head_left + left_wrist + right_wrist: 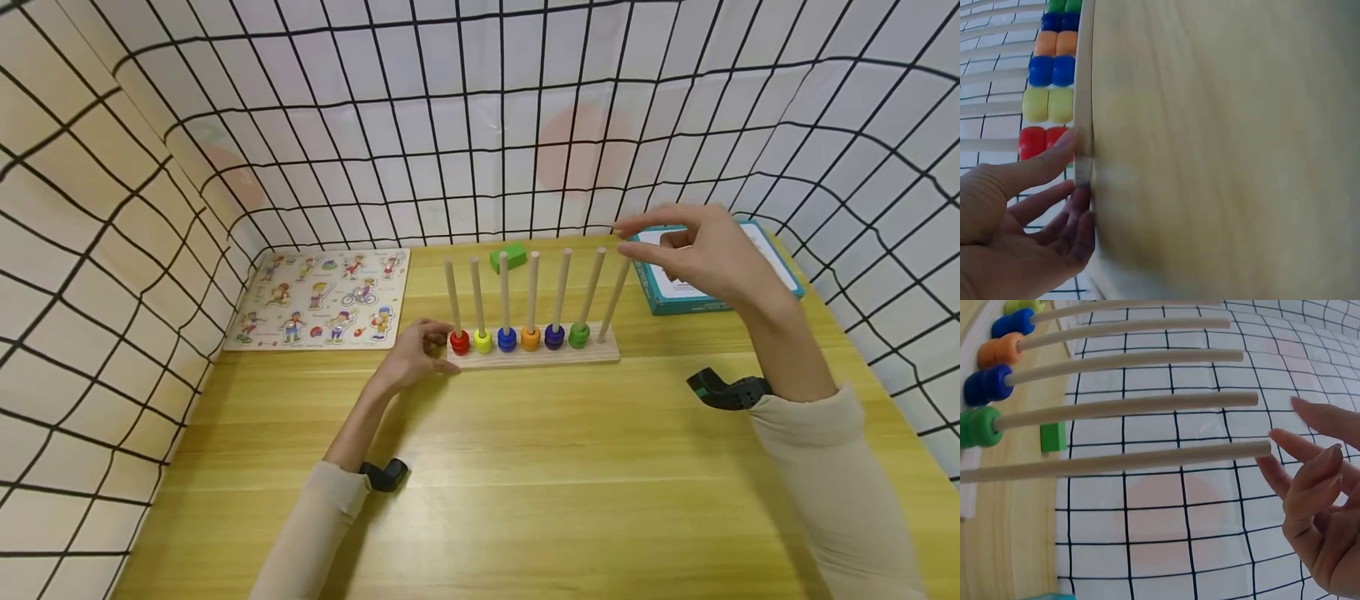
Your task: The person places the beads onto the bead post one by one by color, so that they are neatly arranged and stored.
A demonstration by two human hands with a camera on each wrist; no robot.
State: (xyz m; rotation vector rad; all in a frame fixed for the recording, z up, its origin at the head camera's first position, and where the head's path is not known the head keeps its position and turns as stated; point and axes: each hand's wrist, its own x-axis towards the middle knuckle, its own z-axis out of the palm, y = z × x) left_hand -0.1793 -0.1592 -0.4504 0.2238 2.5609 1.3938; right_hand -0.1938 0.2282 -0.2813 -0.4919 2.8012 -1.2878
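A wooden bead stand [540, 358] with several upright rods lies across the table. Pairs of red [460, 342], yellow, blue, orange, dark blue and green beads [579, 336] sit at the rod bottoms; the rightmost rod [1116, 464] is bare. My left hand [416, 354] holds the stand's left end, thumb beside the red beads and fingers curled at the end in the left wrist view. Up at the top of the bare rod is my right hand [705, 250], thumb and forefinger apart, with nothing seen between them.
A picture puzzle board [322, 300] lies at the back left. Behind the rods is a green block [508, 257]. A teal-edged box [686, 305] is at the back right, partly behind my right hand. Black wire mesh [465, 125] encloses the table's back and sides.
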